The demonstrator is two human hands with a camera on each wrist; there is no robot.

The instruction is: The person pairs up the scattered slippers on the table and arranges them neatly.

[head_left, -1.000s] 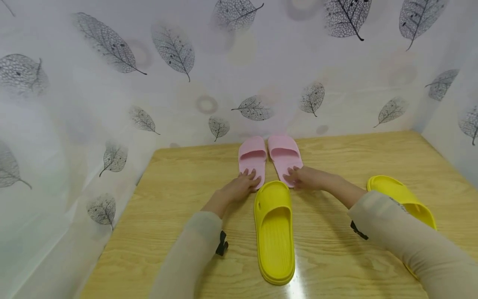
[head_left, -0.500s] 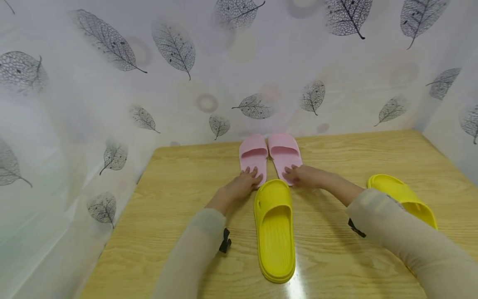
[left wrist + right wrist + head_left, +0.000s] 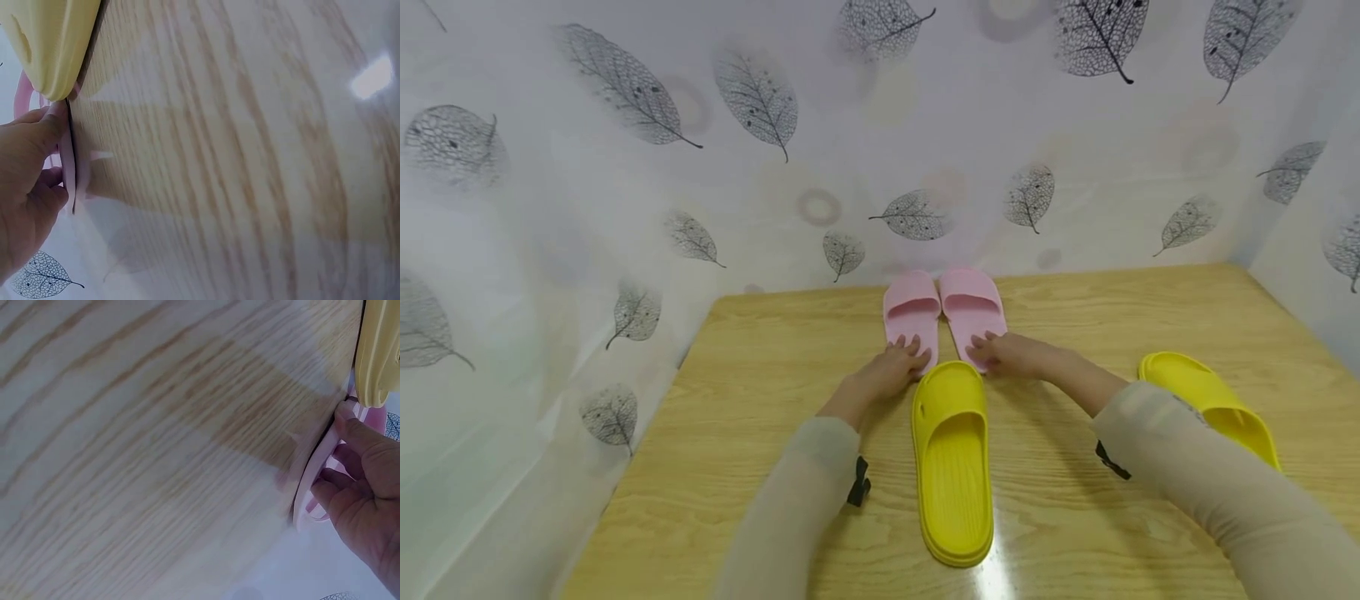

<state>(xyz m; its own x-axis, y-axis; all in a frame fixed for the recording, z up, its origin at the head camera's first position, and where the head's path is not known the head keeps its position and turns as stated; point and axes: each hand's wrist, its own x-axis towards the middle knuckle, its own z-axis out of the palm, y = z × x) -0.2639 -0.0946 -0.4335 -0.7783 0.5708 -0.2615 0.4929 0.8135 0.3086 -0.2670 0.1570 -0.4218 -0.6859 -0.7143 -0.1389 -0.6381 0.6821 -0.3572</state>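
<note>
A pair of pink slippers stands side by side at the back of the wooden surface, toes against the wall. My left hand holds the heel end of the left pink slipper, fingers over the footbed and thumb at the heel edge. On the right pink slipper, my right hand has the same hold, its thumb along the heel. Between my forearms lies a yellow slipper, its toe right at the pink heels.
A second yellow slipper lies to the right, partly hidden under my right sleeve. Leaf-printed sheeting rises behind and at both sides of the wooden surface.
My left hand and the left pink slipper have shifted slightly right, narrowing the gap between the pink slippers. The right hand stays almost where it was.
</note>
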